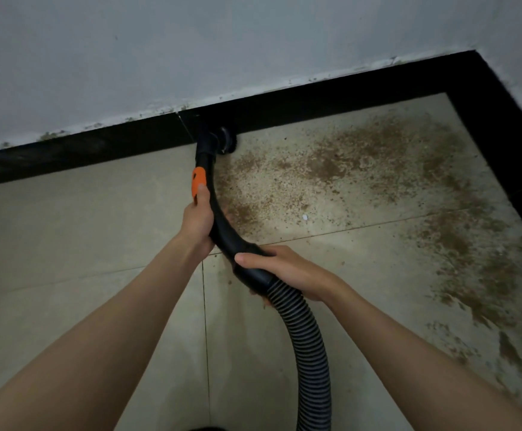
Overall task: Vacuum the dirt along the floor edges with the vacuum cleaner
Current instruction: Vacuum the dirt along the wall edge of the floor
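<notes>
A black curved vacuum wand [214, 209] with an orange slider [198, 180] runs from my hands to the wall. Its round brush nozzle [227, 140] sits on the floor against the black skirting [331, 98]. My left hand [197, 220] grips the wand just below the orange part, thumb on it. My right hand [287, 270] grips the wand's lower end where the ribbed hose [309, 346] joins. Brown dirt [362, 163] is spread over the beige tiles to the right of the nozzle, reaching toward the corner.
The light grey wall [191, 42] rises behind the skirting, which turns a corner at the upper right [477, 57] and runs down the right side. The tiles [82, 231] left of the wand show little dirt. A small white speck [305, 217] lies in the dirt.
</notes>
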A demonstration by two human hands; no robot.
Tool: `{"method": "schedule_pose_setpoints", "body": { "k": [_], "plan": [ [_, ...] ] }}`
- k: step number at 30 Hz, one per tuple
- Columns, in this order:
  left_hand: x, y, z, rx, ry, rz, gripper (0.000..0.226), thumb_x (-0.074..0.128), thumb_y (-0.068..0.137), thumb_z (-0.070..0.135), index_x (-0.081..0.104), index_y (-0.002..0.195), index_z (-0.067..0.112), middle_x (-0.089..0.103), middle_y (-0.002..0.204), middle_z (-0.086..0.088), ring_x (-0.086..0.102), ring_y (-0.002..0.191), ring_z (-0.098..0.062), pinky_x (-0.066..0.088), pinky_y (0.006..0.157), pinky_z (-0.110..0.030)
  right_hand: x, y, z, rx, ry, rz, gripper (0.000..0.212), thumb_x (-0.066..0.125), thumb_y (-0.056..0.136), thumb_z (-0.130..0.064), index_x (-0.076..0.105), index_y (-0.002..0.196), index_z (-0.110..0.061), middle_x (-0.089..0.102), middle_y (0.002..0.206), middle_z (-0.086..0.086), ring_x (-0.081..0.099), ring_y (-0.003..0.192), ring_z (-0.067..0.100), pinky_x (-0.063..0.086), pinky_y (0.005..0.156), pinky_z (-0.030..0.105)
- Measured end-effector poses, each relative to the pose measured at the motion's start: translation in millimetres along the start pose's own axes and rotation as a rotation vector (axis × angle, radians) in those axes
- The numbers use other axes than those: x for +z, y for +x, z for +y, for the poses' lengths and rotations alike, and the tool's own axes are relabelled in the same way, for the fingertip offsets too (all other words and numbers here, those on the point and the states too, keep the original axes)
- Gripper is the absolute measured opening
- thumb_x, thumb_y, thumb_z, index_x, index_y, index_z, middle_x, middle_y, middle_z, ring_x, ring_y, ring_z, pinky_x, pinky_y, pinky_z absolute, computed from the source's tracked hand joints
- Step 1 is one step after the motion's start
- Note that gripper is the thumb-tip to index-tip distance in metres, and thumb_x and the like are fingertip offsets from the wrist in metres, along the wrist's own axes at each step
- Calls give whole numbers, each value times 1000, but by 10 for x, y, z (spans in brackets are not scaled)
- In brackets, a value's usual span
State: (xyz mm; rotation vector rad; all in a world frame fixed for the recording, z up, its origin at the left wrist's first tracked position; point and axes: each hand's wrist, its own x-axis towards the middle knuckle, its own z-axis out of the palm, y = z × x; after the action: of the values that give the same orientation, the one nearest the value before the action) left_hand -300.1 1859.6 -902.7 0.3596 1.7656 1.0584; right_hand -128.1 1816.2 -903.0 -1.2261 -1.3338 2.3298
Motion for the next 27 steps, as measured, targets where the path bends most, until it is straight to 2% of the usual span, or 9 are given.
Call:
{"method": "schedule_pose_setpoints", "body": {
  "k": [3,5,8,13,17,20,24,27],
  "plan": [
    [-10,-30,55,50,107,45,51,36,99,50,50,116,4,60,100,-10,60,92,-26,51,87,-39,81,20,29,21,-35,-2,38,71,84,-48,65,99,-15,67,80,3,65,60,13,54,56,28],
    [-38,-38,111,78,172,65,53,36,99,50,48,118,2,58,94,-9,58,86,-24,50,83,-37,186,60,53,-19,-48,47,42,72,82,-50,63,103,-15,68,86,4,67,65,13,56,59,29],
    [-104,-8,156,88,217,72,58,36,99,49,48,122,-3,53,87,-8,54,82,-24,46,77,-35,348,140,79,-88,-149,135,53,70,79,-58,57,113,-19,66,103,-2,66,87,13,54,70,27],
    [-151,97,88,67,182,26,59,36,99,50,46,126,-1,54,89,-7,54,77,-20,45,72,-33,427,228,127,-133,-241,265,39,68,75,-62,55,96,-32,63,92,-12,63,82,6,47,64,21],
    [-19,96,9,73,197,-22,61,35,98,52,43,132,1,58,113,-13,58,98,-26,49,83,-36,333,117,220,-125,-220,361,42,69,73,-61,59,101,-31,66,92,-12,65,80,4,53,65,21],
    [207,83,27,75,239,-86,64,35,97,54,38,138,5,55,123,-15,56,108,-30,49,90,-39,186,17,218,-115,-223,424,34,70,77,-55,59,98,-30,66,92,-11,65,81,4,52,67,20],
    [545,43,86,65,329,-184,65,34,97,55,36,139,6,55,116,-11,56,99,-27,47,80,-36,21,-100,200,-94,-130,512,31,73,80,-47,63,98,-23,69,92,-5,67,82,11,54,72,27],
    [726,27,139,59,367,-254,64,33,97,55,36,139,6,54,112,-11,56,95,-26,47,77,-35,-58,-206,155,-75,-73,550,27,74,80,-44,64,94,-23,70,91,-1,68,78,16,58,74,35]
  ]
}}
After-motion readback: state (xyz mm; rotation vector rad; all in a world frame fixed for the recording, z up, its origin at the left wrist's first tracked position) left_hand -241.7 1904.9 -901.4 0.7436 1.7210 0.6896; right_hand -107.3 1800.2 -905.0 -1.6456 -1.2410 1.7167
